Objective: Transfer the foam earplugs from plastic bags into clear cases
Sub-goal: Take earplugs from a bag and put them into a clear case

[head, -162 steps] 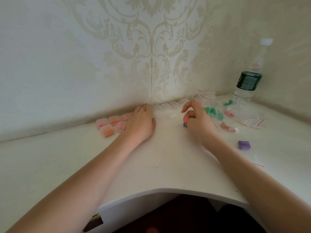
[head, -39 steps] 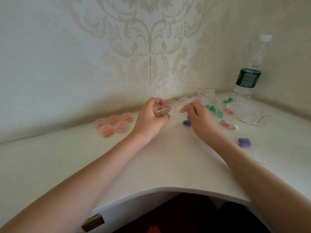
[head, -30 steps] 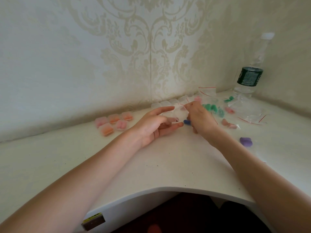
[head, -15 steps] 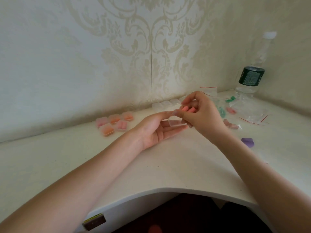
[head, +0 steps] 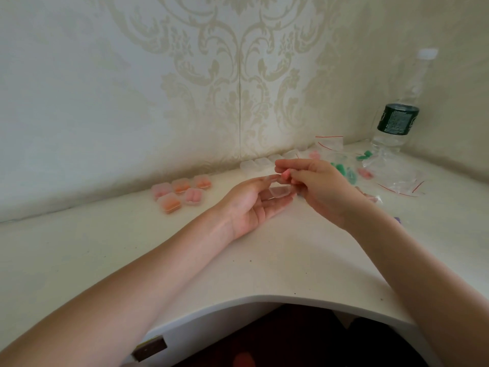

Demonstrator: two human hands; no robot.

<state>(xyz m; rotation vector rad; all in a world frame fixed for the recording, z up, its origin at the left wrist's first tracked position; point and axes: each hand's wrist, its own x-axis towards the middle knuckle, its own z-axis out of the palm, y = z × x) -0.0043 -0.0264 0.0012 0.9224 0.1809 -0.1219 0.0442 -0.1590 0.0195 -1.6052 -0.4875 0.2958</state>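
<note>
Two hands meet over the middle of the white bench [head: 264, 263]. The left hand [head: 251, 205] lies palm up with its fingers straight, a small clear case [head: 278, 192] resting across the fingertips, so that grip is released and only carries the case. The right hand [head: 317, 186] is curled just above it, thumb and forefinger pinching a pink earplug [head: 285, 176] directly over the case; whether the plug already touches the case I cannot tell.

Five filled cases [head: 181, 192], holding pink and orange plugs, sit clustered near the wall to the left of the hands. A row of empty clear cases [head: 258, 163] lines the foot of the wall behind the hands. To the right lie plastic bags with red seal strips [head: 399, 185], some with green earplugs [head: 344, 170] and pink ones in or beside them, partly hidden by the right hand. A water bottle [head: 397, 128] with a dark green label stands upright in the far right corner against the patterned wallpaper.
</note>
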